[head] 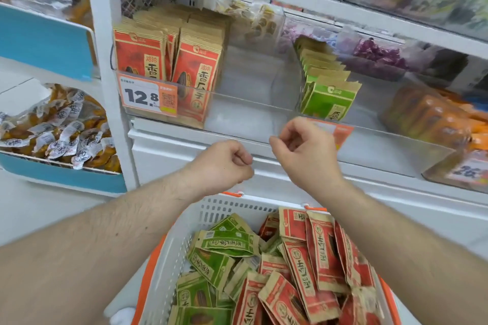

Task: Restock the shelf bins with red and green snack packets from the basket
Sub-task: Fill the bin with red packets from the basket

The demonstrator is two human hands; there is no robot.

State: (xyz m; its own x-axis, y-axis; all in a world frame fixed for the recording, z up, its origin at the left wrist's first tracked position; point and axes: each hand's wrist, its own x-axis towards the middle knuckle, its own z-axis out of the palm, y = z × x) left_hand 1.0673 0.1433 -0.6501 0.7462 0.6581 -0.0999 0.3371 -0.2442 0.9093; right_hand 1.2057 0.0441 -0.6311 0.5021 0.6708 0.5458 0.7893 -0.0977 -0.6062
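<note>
Clear bin (264, 113) front, orange tag (340, 134) (half-hidden), right hand (303, 148)

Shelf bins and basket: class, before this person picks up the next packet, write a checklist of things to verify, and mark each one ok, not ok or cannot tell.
1. Left hand free to grasp: ok, fingers curled, holding nothing.
2. Right hand free: ok, nothing visibly held.
3. Basket stocked: ok, red packets and green packets lie mixed inside.
4. Room in the red packet bin: ok, a clear gap to the right of the upright packets.
5. Room in the green packet bin: ok, a single row, with space beside it.
6. Depth behind the rows: cannot tell.
</note>
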